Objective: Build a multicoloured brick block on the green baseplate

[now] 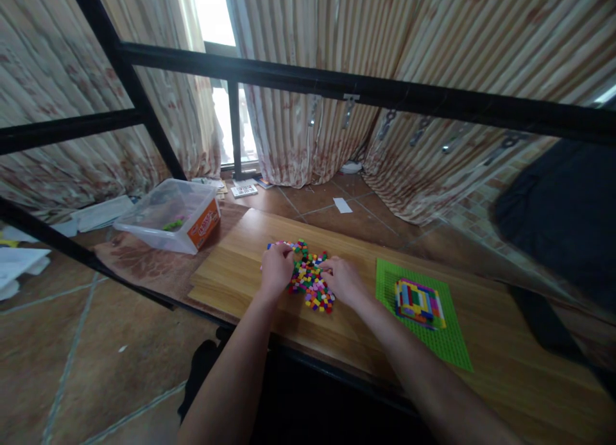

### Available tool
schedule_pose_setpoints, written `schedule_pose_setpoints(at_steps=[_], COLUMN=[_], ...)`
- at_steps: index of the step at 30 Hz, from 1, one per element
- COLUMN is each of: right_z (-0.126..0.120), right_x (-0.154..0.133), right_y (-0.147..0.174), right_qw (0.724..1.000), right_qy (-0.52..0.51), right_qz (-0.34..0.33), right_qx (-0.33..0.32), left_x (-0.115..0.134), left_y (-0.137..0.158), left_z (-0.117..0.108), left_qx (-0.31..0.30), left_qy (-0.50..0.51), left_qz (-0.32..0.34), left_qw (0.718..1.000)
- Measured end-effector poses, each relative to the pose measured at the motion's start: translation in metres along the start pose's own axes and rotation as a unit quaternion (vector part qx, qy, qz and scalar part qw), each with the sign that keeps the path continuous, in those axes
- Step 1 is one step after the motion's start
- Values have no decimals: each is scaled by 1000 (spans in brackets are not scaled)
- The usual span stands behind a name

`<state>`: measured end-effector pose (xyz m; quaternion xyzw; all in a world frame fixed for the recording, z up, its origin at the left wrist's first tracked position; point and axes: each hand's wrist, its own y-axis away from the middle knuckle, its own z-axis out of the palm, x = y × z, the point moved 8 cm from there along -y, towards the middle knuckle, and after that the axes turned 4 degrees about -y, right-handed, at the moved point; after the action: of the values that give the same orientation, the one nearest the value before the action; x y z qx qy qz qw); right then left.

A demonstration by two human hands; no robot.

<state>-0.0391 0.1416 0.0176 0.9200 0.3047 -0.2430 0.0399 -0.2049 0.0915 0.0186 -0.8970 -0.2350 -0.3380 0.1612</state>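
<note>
A loose pile of small toy building bricks (312, 285) in many colours lies on a wooden board. At its left edge is my left hand (278, 268), fingers curled and pressed together. My right hand (344, 279) reaches in from the other side, its bent fingertips among the bricks. What either hand pinches is too small or hidden to name. To the right of my right forearm lies a green studded baseplate (450, 304). A layered block built of coloured bricks (418, 301) stands on that plate.
A clear plastic box (158, 217) with an orange label and a few green pieces inside stands left of the wooden board (226, 256). Black metal bars (289, 73) cross in front of patterned curtains (308, 143). Papers (244, 190) lie on the tiled floor beyond.
</note>
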Motion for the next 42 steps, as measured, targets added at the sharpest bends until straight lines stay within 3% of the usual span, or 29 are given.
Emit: schedule_pose_setpoints(at_steps=[7, 12, 17, 23, 26, 33, 38, 42], right_z=[12, 17, 3, -12, -21, -49, -68, -79], right_x=[-15, -15, -9, 9, 22, 94, 146, 161], right_y=[-19, -24, -14, 42, 84, 172, 214, 227], right_qw=[1000, 1000, 994, 940, 918, 896, 850, 860], right_qy=[15, 12, -87, -305, -355, -357, -386, -341], right_qz=[-7, 5, 14, 67, 88, 172, 225, 235], right_qx=[-3, -7, 61, 138, 156, 202, 280, 299], left_x=[7, 24, 36, 40, 41, 41, 40, 40], left_y=[0, 5, 8, 4, 4, 5, 5, 6], left_z=[8, 16, 29, 32, 33, 34, 36, 38], left_qx=[6, -9, -41, -42, -49, -58, -56, -65], left_qy=[-149, -206, -243, -289, -312, -321, -326, -336], left_qz=[26, 108, 149, 129, 125, 129, 121, 119], left_qw=[988, 972, 958, 948, 941, 936, 936, 932])
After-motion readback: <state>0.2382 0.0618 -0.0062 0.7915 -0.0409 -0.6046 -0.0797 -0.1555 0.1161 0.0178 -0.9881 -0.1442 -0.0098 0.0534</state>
